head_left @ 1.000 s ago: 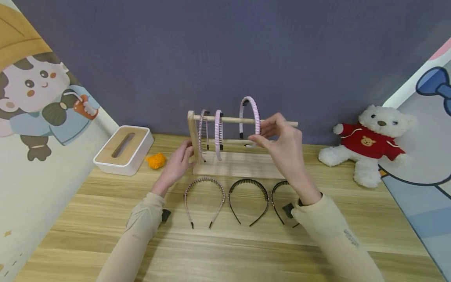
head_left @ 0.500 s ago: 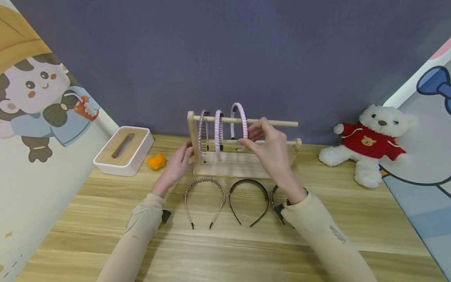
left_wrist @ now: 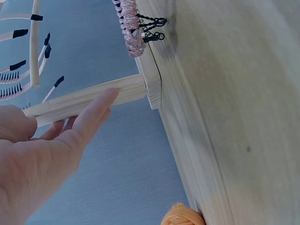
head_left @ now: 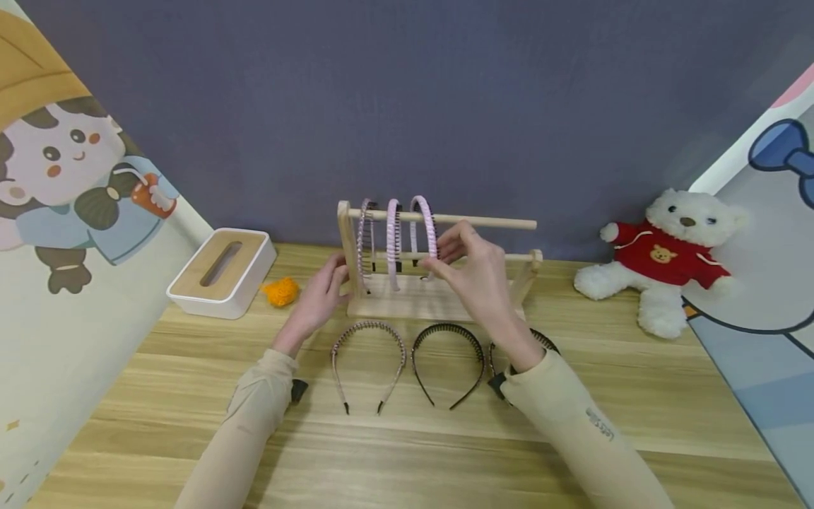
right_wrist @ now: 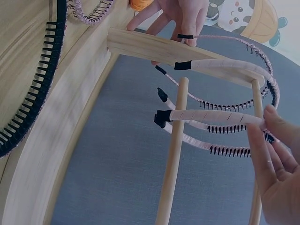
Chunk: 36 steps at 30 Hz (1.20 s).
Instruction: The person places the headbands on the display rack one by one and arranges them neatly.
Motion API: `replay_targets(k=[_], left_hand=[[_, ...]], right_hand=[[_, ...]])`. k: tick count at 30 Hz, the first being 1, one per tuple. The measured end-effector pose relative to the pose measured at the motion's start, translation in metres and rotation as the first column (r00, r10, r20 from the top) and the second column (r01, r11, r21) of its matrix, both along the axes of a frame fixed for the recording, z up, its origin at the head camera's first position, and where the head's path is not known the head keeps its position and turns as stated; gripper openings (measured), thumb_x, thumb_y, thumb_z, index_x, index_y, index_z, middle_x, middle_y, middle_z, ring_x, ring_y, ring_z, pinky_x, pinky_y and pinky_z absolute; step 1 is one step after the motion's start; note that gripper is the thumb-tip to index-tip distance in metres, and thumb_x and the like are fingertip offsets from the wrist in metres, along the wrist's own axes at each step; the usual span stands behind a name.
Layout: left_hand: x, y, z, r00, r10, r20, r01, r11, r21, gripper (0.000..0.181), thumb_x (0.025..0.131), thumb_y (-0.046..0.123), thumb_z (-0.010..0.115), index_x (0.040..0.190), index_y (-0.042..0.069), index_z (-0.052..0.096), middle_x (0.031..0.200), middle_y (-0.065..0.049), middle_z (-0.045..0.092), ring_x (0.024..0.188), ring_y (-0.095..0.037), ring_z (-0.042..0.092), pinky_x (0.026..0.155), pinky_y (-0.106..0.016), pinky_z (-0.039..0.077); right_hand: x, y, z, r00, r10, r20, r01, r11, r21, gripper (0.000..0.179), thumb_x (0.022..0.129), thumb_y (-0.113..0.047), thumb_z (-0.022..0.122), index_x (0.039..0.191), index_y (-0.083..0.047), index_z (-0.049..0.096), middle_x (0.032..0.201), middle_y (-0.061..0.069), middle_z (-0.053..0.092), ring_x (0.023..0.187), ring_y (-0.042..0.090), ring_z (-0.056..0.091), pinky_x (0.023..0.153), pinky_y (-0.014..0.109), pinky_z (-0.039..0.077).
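Note:
My right hand (head_left: 478, 274) pinches a light pink toothed headband (head_left: 429, 225) between thumb and fingers. This headband hangs over the upper rod of a wooden rack (head_left: 432, 307). Just left of it hangs another pink headband (head_left: 392, 247), and a thin beaded headband (head_left: 361, 240) is nearest the left post. My left hand (head_left: 321, 293) holds that post (left_wrist: 131, 89), fingers partly hidden behind it. In the right wrist view the held headband's black-tipped ends (right_wrist: 164, 116) reach past the lower rod (right_wrist: 176, 140).
In front of the rack lie a pinkish headband (head_left: 369, 325), a black one (head_left: 448, 329) and a dark one (head_left: 545, 341) partly under my right forearm. A tissue box (head_left: 238, 297) and orange lump (head_left: 281, 290) stand left, a white teddy bear (head_left: 664, 258) right.
My right hand has moved left and slightly down, carrying the pink headband along the rod toward the other two. My left hand stays on the post.

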<state>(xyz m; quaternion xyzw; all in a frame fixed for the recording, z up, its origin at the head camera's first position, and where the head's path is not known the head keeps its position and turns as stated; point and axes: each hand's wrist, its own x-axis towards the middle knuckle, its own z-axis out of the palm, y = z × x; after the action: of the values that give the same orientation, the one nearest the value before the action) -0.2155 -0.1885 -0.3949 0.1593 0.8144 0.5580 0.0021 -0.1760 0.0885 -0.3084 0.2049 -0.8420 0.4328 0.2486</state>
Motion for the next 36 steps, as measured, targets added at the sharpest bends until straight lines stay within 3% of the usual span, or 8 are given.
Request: replay_targets(k=[7, 19, 25, 28, 36], left_hand=[[-0.001, -0.001, -0.001, 1.0, -0.001, -0.004, 0.001, 1.0, -0.011, 0.044, 0.12, 0.017, 0.031, 0.156, -0.006, 0.04, 0.155, -0.032, 0.046, 0.143, -0.051, 0.049, 0.102, -0.054, 0.061], [-0.002, -0.002, -0.001, 1.0, 0.001, -0.006, -0.001, 1.0, -0.013, 0.044, 0.12, 0.018, 0.031, 0.156, -0.005, 0.04, 0.157, -0.031, 0.045, 0.143, -0.05, 0.049, 0.102, -0.053, 0.061], [-0.001, -0.002, -0.002, 1.0, 0.001, -0.001, -0.001, 1.0, -0.01, 0.044, 0.12, 0.018, 0.03, 0.157, -0.005, 0.039, 0.157, -0.031, 0.045, 0.143, -0.05, 0.048, 0.102, -0.054, 0.061], [-0.001, -0.001, -0.002, 1.0, -0.001, 0.003, 0.001, 1.0, -0.01, 0.045, 0.12, 0.018, 0.03, 0.157, -0.005, 0.039, 0.157, -0.031, 0.045, 0.143, -0.05, 0.048, 0.102, -0.054, 0.061], [-0.001, -0.002, 0.0, 1.0, 0.0, 0.007, 0.0, 1.0, -0.01, 0.045, 0.12, 0.018, 0.03, 0.157, -0.006, 0.038, 0.158, -0.031, 0.044, 0.144, -0.05, 0.048, 0.103, -0.055, 0.06]], right_hand=[[0.0, -0.001, 0.0, 1.0, 0.01, -0.003, -0.009, 1.0, 0.006, 0.046, 0.079, -0.004, 0.094, 0.112, 0.002, 0.062, 0.095, 0.017, 0.076, 0.075, 0.027, 0.074, 0.065, 0.036, 0.067], [0.008, 0.006, 0.002, 0.999, 0.009, 0.037, -0.011, 0.999, 0.048, 0.06, 0.08, -0.012, 0.096, 0.126, -0.001, 0.058, 0.105, 0.017, 0.078, 0.075, 0.029, 0.077, 0.063, 0.042, 0.068], [0.016, 0.016, 0.003, 1.0, 0.027, -0.01, -0.027, 0.998, 0.052, 0.061, 0.079, -0.01, 0.096, 0.127, 0.0, 0.059, 0.105, 0.015, 0.079, 0.079, 0.03, 0.078, 0.067, 0.044, 0.069], [0.02, 0.024, 0.003, 0.999, 0.019, -0.042, -0.017, 0.999, 0.037, 0.051, 0.084, -0.006, 0.093, 0.124, 0.0, 0.062, 0.105, 0.013, 0.079, 0.082, 0.029, 0.078, 0.066, 0.04, 0.069], [0.027, 0.055, 0.003, 0.994, -0.027, -0.104, 0.032, 0.998, 0.048, 0.032, 0.094, -0.002, 0.084, 0.122, 0.002, 0.069, 0.106, 0.011, 0.08, 0.085, 0.028, 0.079, 0.065, 0.004, 0.055]])
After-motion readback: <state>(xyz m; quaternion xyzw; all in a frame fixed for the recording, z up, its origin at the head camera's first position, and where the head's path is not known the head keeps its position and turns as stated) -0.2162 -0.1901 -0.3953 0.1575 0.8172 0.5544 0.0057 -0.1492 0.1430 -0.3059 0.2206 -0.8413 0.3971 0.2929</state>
